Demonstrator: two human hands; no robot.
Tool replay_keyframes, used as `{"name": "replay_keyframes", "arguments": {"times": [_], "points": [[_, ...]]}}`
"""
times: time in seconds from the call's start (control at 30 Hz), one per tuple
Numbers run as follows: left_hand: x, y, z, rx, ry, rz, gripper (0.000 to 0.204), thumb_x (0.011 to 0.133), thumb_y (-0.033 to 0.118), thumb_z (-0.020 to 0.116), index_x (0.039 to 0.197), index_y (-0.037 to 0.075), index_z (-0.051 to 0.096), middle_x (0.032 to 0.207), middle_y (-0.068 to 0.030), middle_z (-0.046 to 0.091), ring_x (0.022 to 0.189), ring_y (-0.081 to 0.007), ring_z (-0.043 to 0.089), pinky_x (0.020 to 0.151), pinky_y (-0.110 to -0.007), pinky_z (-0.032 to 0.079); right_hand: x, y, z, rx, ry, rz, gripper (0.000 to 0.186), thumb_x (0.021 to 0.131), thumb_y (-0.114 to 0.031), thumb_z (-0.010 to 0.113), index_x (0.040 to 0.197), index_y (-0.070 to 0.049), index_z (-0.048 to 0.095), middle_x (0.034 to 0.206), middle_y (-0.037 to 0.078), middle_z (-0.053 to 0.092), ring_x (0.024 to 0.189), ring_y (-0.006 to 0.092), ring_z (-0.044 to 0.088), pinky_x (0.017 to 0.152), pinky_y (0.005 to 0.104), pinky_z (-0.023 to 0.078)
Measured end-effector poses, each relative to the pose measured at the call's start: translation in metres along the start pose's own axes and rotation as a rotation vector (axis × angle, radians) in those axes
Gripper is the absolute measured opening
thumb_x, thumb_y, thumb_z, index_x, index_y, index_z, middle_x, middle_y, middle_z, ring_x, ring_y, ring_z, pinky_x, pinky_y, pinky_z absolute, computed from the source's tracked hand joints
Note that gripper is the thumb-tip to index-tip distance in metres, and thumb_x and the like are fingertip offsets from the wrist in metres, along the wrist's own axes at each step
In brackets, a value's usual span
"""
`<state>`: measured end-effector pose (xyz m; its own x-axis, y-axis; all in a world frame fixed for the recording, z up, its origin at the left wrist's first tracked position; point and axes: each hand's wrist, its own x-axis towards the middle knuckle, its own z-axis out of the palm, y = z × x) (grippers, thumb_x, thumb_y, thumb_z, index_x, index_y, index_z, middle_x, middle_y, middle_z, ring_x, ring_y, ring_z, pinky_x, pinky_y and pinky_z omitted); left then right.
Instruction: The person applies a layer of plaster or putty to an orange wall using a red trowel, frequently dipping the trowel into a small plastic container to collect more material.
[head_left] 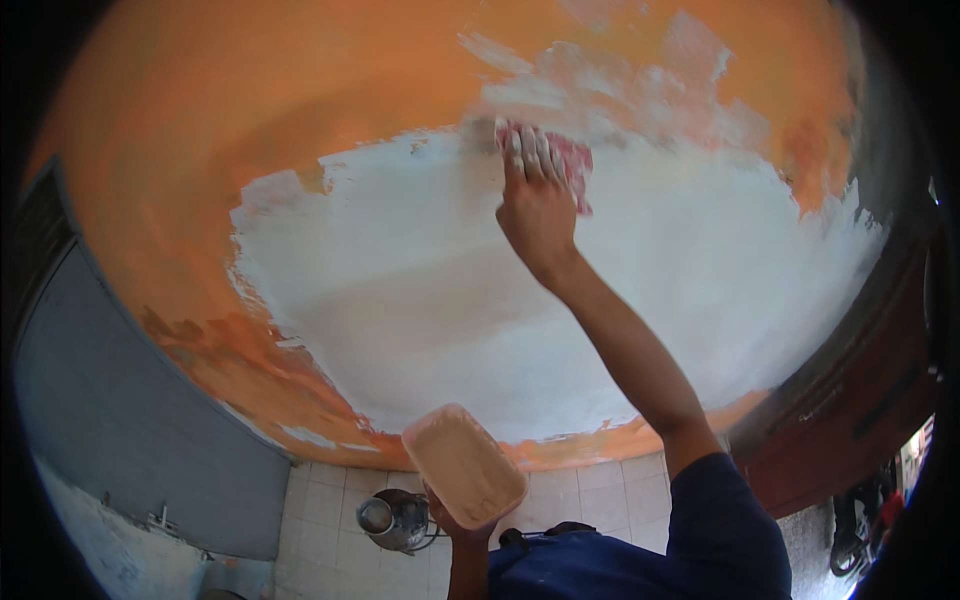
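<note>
My right hand (pixel 535 205), its fingers smeared white, presses a pinkish-red, white-smeared cloth or pad (pixel 574 165) against the wall, near the upper edge of a large white painted area (pixel 420 280). Orange paint (pixel 200 120) surrounds the white, with pale streaks above the hand. Low in the view, my left hand (pixel 452 522) grips a rectangular, shallow plastic tray (pixel 463 462) that looks peach-coloured inside; the tray hides most of its fingers.
A metal bucket (pixel 405 530) stands on pale floor tiles (pixel 600 500) beneath the wall. A grey door (pixel 140 390) with a bolt is at the left, a dark reddish door (pixel 840 400) at the right. Part of a two-wheeled vehicle (pixel 850 545) shows at the lower right.
</note>
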<state>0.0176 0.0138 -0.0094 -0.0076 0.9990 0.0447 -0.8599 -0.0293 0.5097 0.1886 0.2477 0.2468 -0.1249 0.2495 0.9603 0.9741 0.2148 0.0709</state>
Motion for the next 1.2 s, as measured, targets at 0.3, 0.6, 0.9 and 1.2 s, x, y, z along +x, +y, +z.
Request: {"name": "replay_keyframes", "arguments": {"times": [0.3, 0.6, 0.9, 1.2], "points": [[0.001, -0.016, -0.02, 0.431, -0.047, 0.254, 0.093, 0.06, 0.01, 0.085, 0.136, 0.002, 0.032, 0.125, -0.0139, 0.051, 0.108, -0.0285, 0.058, 0.086, -0.043, 0.055, -0.062, -0.028, 0.046, -0.182, -0.271, -0.112, 0.049, 0.084, -0.006, 0.049, 0.128, 0.014, 0.043, 0.132, 0.033, 0.044, 0.122, 0.0434, 0.046, 0.101, 0.0517, 0.039], [0.003, -0.012, -0.031, 0.115, 0.081, 0.113, 0.087, 0.069, 0.018, 0.08, 0.138, 0.002, 0.03, 0.13, -0.0144, 0.047, 0.114, -0.0312, 0.053, 0.089, -0.046, 0.052, -0.039, -0.023, 0.013, 0.085, -0.129, -0.129, 0.049, 0.083, -0.004, 0.047, 0.128, 0.013, 0.041, 0.133, 0.031, 0.044, 0.123, 0.0429, 0.046, 0.104, 0.0495, 0.035], [0.01, -0.012, -0.019, 0.759, -0.057, 0.412, 0.086, 0.065, 0.021, 0.084, 0.133, 0.0, 0.036, 0.122, -0.0132, 0.053, 0.105, -0.0276, 0.06, 0.082, -0.041, 0.056, -0.014, -0.025, 0.07, -0.263, -0.224, -0.138, 0.058, 0.081, -0.002, 0.052, 0.134, 0.014, 0.035, 0.141, 0.034, 0.03, 0.134, 0.0463, 0.028, 0.11, 0.0573, 0.021], [0.009, -0.014, -0.029, 0.721, -0.1, 0.355, 0.069, 0.082, 0.029, 0.068, 0.136, 0.002, 0.034, 0.126, -0.0149, 0.05, 0.11, -0.0289, 0.057, 0.086, -0.043, 0.054, -0.111, -0.059, 0.093, -0.265, -0.37, -0.17, 0.057, 0.08, -0.004, 0.052, 0.132, 0.015, 0.038, 0.137, 0.033, 0.038, 0.13, 0.0468, 0.034, 0.108, 0.0548, 0.028]]}}
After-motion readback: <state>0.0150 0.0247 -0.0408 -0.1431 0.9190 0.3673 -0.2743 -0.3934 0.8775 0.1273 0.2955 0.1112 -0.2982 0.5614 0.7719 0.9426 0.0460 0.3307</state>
